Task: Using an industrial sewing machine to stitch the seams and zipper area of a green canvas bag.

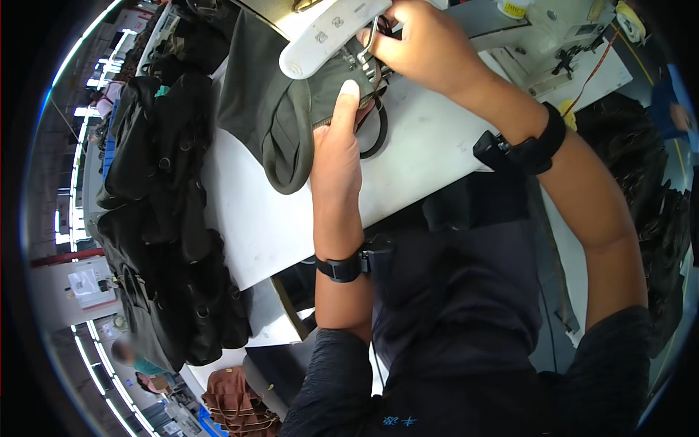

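A dark green fabric bag (266,102) lies under the white head of a sewing machine (320,44). My left hand (337,149) grips the bag's edge beside the needle area, thumb on top; the other fingers are hidden beneath the fabric. A zip-like edge shows by that thumb, and a dark strap loop (377,135) hangs just right of it. My right hand (419,40) is at the right of the machine head, fingers curled beside a bent metal lever (372,40). What its fingers close on, if anything, is hidden behind the head.
Dark bags (164,218) hang in a pile left of the white table (255,233). Another machine (561,36) stands at the back right, near a yellow-labelled container (514,9). Brown bags (237,400) sit at the lower left. More dark items (626,153) are heaped at right.
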The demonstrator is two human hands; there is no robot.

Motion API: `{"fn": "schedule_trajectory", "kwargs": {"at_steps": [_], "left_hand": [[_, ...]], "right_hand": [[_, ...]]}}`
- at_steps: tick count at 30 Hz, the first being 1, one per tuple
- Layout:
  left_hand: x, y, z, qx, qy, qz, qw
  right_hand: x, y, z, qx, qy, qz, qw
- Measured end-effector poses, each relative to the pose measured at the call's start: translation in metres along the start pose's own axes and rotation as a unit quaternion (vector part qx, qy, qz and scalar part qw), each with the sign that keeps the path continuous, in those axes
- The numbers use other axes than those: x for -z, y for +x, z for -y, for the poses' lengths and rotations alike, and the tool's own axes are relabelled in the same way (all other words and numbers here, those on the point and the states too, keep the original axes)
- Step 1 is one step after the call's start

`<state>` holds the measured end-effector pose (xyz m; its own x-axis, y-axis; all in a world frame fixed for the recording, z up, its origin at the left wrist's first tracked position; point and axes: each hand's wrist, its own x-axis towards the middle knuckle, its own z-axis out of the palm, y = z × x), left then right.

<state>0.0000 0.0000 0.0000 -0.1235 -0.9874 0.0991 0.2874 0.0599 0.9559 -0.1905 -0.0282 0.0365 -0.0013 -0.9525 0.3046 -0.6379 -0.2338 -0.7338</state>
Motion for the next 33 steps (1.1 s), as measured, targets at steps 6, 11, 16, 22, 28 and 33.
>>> {"fn": "schedule_trajectory", "kwargs": {"at_steps": [6,11,16,22,28,33], "left_hand": [[0.001,0.002,0.007,0.027,-0.041,0.012,0.999],[0.002,-0.006,0.003,0.063,-0.040,-0.004,0.997],[-0.019,-0.068,-0.002,-0.096,0.265,0.068,0.957],[-0.016,-0.033,-0.037,-0.308,0.489,-0.082,0.812],[-0.002,-0.018,-0.046,-0.155,0.446,-0.010,0.881],[0.016,0.017,-0.039,-0.261,0.452,-0.036,0.852]], "right_hand": [[-0.015,0.000,0.002,0.061,0.023,-0.154,0.986],[-0.014,-0.001,0.015,0.046,-0.012,-0.129,0.990],[-0.016,-0.003,-0.003,0.085,-0.019,-0.180,0.980],[-0.017,0.000,0.007,0.058,-0.004,-0.144,0.988],[-0.017,0.003,0.000,0.069,-0.031,-0.147,0.986],[-0.017,0.001,-0.001,0.064,-0.015,-0.147,0.987]]}}
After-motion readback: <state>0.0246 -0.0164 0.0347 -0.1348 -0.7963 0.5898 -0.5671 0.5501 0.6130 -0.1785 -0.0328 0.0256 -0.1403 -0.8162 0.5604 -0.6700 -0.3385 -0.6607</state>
